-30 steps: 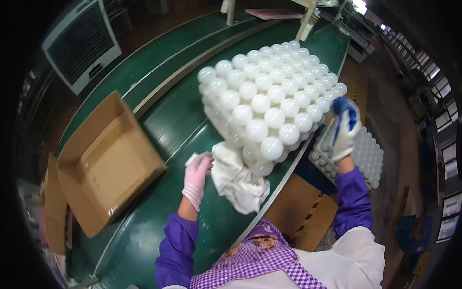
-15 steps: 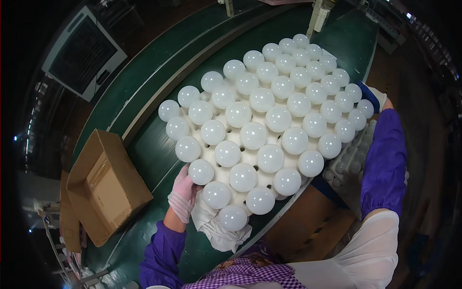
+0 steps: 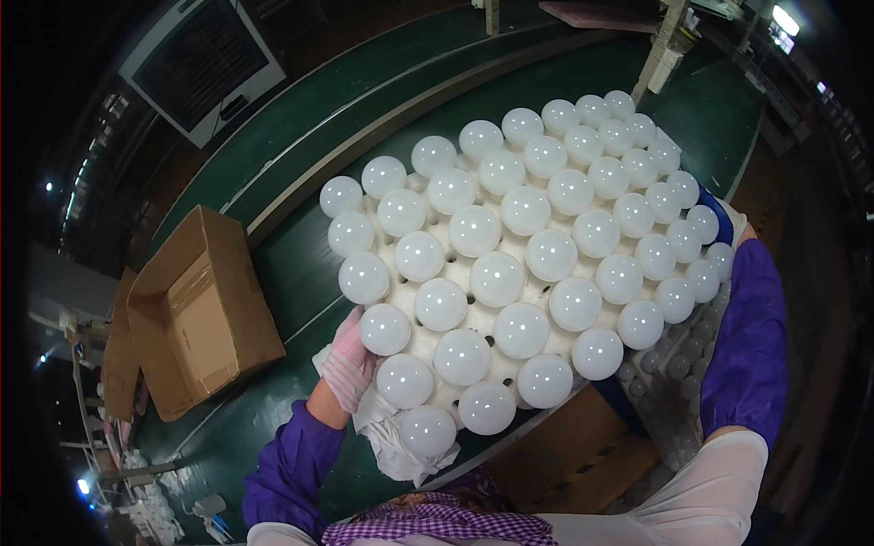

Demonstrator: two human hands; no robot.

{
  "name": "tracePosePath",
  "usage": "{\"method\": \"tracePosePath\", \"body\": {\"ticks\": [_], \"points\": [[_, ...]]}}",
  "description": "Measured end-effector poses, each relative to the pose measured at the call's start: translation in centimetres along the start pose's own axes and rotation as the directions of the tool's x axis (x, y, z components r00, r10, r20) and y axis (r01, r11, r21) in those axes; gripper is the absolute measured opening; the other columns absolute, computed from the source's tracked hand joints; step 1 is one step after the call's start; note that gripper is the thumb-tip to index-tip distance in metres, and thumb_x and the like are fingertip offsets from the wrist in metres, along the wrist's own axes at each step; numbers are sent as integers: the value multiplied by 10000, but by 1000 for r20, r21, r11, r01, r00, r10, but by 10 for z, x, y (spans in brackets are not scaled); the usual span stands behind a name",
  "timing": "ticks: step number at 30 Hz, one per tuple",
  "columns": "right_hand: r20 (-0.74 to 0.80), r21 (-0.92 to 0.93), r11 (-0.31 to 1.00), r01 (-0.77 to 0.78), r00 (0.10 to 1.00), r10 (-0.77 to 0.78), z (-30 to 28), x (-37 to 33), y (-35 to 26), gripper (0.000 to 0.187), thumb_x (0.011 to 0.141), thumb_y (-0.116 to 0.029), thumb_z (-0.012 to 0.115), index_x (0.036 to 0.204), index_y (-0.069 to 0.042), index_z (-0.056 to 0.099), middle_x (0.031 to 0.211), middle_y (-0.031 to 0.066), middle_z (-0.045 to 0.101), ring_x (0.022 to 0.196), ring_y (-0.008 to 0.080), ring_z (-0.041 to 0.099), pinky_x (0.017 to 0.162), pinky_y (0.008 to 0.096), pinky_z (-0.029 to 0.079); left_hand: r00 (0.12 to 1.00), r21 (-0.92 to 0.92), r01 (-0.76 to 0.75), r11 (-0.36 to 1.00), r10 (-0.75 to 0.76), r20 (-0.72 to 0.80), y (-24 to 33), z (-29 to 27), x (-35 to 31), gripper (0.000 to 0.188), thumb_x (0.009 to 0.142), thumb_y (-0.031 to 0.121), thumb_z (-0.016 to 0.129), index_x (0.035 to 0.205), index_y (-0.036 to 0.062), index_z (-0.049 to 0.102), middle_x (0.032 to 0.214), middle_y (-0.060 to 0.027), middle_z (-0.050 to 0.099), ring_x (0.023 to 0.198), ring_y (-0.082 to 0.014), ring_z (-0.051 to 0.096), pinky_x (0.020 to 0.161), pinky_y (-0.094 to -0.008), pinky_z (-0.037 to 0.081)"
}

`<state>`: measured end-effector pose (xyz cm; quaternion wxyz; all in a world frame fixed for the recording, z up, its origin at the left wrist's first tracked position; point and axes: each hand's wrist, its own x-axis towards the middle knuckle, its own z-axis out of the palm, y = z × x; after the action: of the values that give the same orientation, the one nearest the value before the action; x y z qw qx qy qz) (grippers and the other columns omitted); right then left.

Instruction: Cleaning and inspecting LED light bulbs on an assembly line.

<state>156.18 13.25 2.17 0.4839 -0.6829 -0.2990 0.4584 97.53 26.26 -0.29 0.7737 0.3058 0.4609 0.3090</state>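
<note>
A white foam tray (image 3: pixel 466 323) with holes carries rows of round white light bulbs (image 3: pixel 497 278) and lies slantwise over the green bench. My left hand (image 3: pixel 349 364), in a pink striped glove, grips its near left edge; the fingertips are hidden beneath the bulbs. At the tray's right end my right hand (image 3: pixel 737 223), in a pale glove, is closed round the edge beside a blue strip (image 3: pixel 717 217), its fingers mostly hidden. A crumpled white cloth (image 3: pixel 393 446) lies under the tray's near corner, by my left hand.
An open cardboard box (image 3: pixel 259 300) stands on the green bench (image 3: pixel 305 273) to the left. A raised rail (image 3: pixel 337 164) runs behind the tray, with a post (image 3: pixel 660 55) at the far right. More bulbs (image 3: pixel 678 366) sit lower down, below the tray's right side.
In the picture the tray, both hands and the bench have shifted right and slightly down, the box a little up, as the view turned. Both hands keep their places on the tray.
</note>
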Motion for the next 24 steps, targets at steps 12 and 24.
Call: {"method": "tracePosePath", "body": {"ticks": [12, 24], "points": [[322, -487, 838, 247, 943, -91, 35, -71, -54, 318, 830, -108, 676, 1141, -50, 651, 1066, 53, 670, 982, 151, 624, 866, 308, 510, 974, -156, -214, 964, 223, 42, 49, -73, -79, 417, 918, 166, 579, 1305, 33, 504, 1158, -125, 626, 973, -231, 671, 838, -374, 587], [329, 150, 988, -32, 944, -19, 153, -310, 146, 433, 927, -191, 609, 1329, -63, 513, 1185, 41, 603, 1046, 134, 588, 913, 302, 497, 963, -138, -252, 958, 262, 59, 63, -325, -274, 499, 856, 149, 628, 1296, -50, 501, 1138, -107, 625, 990, -158, 609, 890, -287, 492]]}}
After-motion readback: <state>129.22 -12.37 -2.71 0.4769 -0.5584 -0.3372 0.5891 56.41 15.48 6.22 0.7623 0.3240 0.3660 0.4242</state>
